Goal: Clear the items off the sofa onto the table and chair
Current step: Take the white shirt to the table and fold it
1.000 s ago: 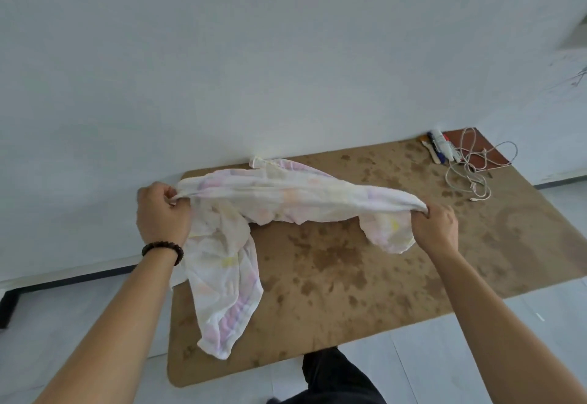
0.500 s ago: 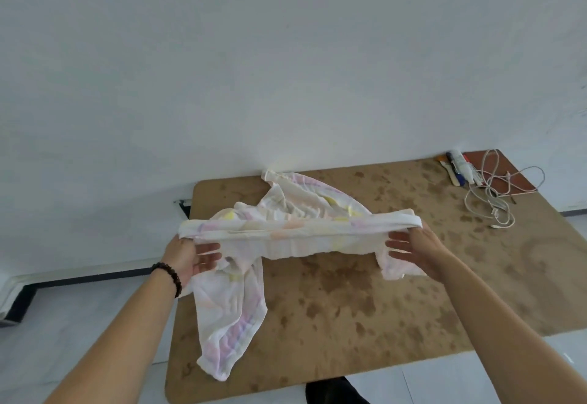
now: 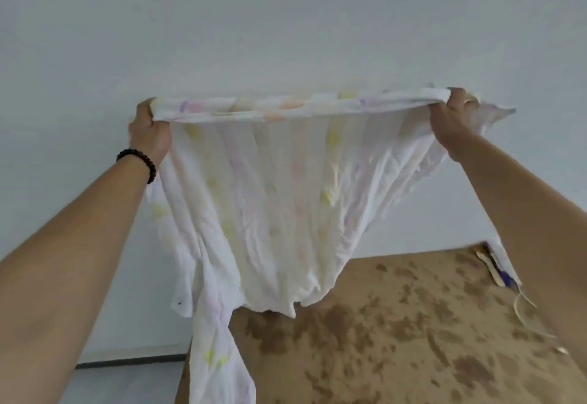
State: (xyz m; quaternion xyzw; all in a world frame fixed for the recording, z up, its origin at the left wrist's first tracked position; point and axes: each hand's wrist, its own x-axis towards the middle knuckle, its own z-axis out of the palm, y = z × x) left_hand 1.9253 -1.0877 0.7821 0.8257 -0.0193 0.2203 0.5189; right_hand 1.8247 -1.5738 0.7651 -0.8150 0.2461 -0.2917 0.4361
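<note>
The left hand (image 3: 149, 132) has its fingers curled round one bunched end of a white printed cloth (image 3: 270, 197). A dark beaded bracelet (image 3: 139, 162) sits on that wrist. The right hand (image 3: 451, 120) grips the other end in the same way, knuckles toward the camera, and a loose corner of fabric sticks out past it to the right. Both arms are raised and well apart.

The cloth's top edge is pulled into a rolled band between the hands, so its long axis runs left to right and nearly level. The rest of it hangs down in soft vertical folds and narrows toward the bottom. The fabric is thin, with faint pastel marks in yellow, pink and purple that are too blurred to make out as shapes or letters. On the left, a long strip trails lower than the rest and crosses in front of the near left edge of the counter (image 3: 397, 324). The hem in the middle hangs over the far left part of the counter, and I cannot tell whether it touches.

The counter is brown with darker mottled patches. At its far right, partly hidden by the right forearm, lie a pale wooden stick and a blue pen (image 3: 497, 271). Just nearer than those is a thin pale cable (image 3: 524, 305). A plain white wall (image 3: 286, 22) rises behind everything. Low on the left, a dark baseboard (image 3: 127, 363) meets a pale floor (image 3: 127, 386).
</note>
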